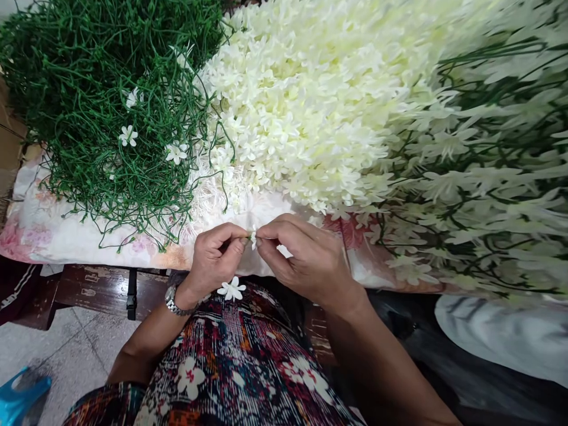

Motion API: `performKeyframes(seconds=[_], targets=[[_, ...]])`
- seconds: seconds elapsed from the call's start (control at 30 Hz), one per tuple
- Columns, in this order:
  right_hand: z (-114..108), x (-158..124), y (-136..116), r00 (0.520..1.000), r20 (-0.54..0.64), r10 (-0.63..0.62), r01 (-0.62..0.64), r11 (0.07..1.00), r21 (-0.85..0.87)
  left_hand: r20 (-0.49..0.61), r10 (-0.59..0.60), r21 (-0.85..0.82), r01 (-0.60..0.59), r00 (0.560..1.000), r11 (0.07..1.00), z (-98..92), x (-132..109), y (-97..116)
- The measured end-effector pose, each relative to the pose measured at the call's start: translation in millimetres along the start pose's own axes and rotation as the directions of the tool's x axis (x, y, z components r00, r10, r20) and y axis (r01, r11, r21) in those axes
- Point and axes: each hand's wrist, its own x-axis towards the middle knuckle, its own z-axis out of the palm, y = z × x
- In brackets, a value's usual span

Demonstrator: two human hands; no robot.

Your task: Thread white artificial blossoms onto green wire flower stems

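Observation:
My left hand and my right hand meet in front of me, both pinched closed on one small white artificial flower held between the fingertips. A thin stem seems to run into the left fingers. Another white flower hangs below the left hand, over my patterned lap. A metal watch sits on my left wrist. Just beyond the hands lies a big heap of loose white flowers. To its left is a tangled pile of green plastic stems, a few with flowers on them.
The piles rest on a floral cloth over a dark wooden bench. Assembled white flower sprays fill the right side. A white bag lies lower right. A blue object sits on the tiled floor lower left.

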Motion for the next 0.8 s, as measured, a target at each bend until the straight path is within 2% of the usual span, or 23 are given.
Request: performKeyframes(seconds=[0.2,0.4,0.6,0.67,0.73,0.8], targets=[[6.2,-1.0,1.0,0.999,-0.009,-0.045,0.045,0.999,0.022,0.004,0.049,0.008,-0.049,0.999,0.999,-0.8,0.8,-0.3],[8.9,-3.1,1.2,0.998,-0.005,-0.062,0.062,0.998,0.027,0.009,0.044,0.010,-0.044,0.999,0.999,-3.3,1.0,-0.6],[9.4,-0.1,0.0,1.000,0.017,-0.004,0.002,0.993,0.115,0.021,-0.033,-0.034,0.034,0.999,0.999,-6.2,0.4,-0.8],[3.3,2.9,-0.3,1.000,0.024,0.008,-0.011,0.989,0.145,0.031,-0.052,-0.113,0.055,0.998,0.992,-6.2,0.0,-1.5],[-9.7,4.9,1.1,1.000,0.008,0.022,-0.023,0.987,0.158,-0.007,-0.039,-0.251,0.036,0.999,0.967,-6.3,0.2,-2.3],[-31.1,4.8,5.8,0.997,-0.071,0.035,-0.024,0.989,0.147,-0.044,-0.005,-0.372,-0.012,0.999,0.928,-7.0,1.0,-2.9]])
